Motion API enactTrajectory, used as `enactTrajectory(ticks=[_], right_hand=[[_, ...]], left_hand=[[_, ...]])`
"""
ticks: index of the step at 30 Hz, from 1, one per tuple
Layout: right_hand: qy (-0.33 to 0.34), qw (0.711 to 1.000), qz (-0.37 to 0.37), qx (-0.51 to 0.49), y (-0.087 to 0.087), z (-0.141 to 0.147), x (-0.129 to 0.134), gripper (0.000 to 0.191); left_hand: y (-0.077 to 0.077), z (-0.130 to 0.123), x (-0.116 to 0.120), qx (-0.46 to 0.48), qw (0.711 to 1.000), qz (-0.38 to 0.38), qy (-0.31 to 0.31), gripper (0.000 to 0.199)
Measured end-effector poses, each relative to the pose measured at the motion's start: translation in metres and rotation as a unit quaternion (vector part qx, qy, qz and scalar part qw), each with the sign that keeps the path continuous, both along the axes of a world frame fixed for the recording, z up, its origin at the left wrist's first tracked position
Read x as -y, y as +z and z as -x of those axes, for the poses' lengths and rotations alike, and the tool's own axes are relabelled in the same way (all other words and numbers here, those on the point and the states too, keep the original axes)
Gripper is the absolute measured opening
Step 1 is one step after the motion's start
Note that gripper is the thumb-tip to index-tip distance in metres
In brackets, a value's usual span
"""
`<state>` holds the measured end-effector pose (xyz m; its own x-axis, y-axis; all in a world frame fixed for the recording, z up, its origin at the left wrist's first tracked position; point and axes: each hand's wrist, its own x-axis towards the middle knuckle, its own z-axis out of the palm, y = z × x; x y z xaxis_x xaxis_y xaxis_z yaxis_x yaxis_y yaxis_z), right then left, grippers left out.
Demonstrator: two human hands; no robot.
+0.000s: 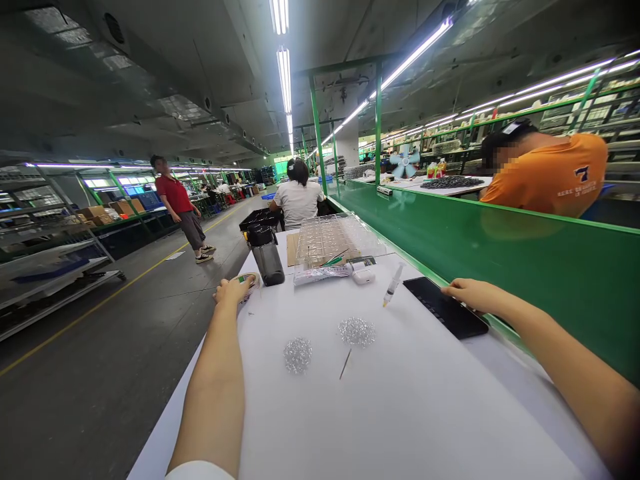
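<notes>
On the left edge of the white table [400, 413], my left hand [233, 291] is closed over a round roll [252, 283] with green print, which looks like tape. My right hand [467, 295] is at the right edge of a flat black phone-like device [440, 307], its fingers closed on that edge; part of them is hidden. Between my hands lie two piles of tiny clear, shiny pieces, the left pile [298, 355] and the right pile [357, 331]. A thin metal needle-like tool [345, 365] lies below the right pile. A syringe [393, 285] with a yellowish tip lies near the device.
A dark bottle [267, 257] stands beyond my left hand. Clear plastic trays [327, 237] sit at the back, with tweezers [336, 259] and a white case [363, 275] before them. A green conveyor belt [500, 260] runs along the right. Co-workers sit ahead and across; another person stands left.
</notes>
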<state>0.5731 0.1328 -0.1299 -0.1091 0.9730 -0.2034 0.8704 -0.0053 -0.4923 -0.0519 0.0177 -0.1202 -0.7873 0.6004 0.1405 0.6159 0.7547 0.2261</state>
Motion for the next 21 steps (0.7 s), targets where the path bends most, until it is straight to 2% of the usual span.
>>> enactTrajectory(ticks=[4,7,9,13,18,21], right_hand=[[-0.003,1.0,0.005,0.007,0.002,0.001,0.001,0.029],[-0.013,1.0,0.005,0.01,0.002,0.003,0.002,0.033],[-0.018,1.0,0.002,0.007,0.001,0.003,0.001,0.032],[-0.014,1.0,0.003,0.0,-0.006,0.001,-0.005,0.032],[-0.017,1.0,0.007,-0.007,-0.016,-0.004,-0.015,0.031],[-0.019,1.0,-0.005,-0.009,-0.021,-0.006,-0.018,0.027]], left_hand=[[0.006,0.001,-0.001,-0.028,0.999,-0.001,0.028,0.08],[0.006,-0.001,-0.002,-0.033,0.999,-0.023,-0.003,0.077],[0.003,-0.002,-0.002,-0.018,0.999,-0.028,-0.033,0.082],[-0.001,-0.001,-0.002,0.042,0.998,-0.006,-0.043,0.101],[0.001,-0.001,-0.003,0.054,0.998,0.032,-0.027,0.101],[0.0,-0.003,-0.005,0.034,0.999,0.03,-0.025,0.103]])
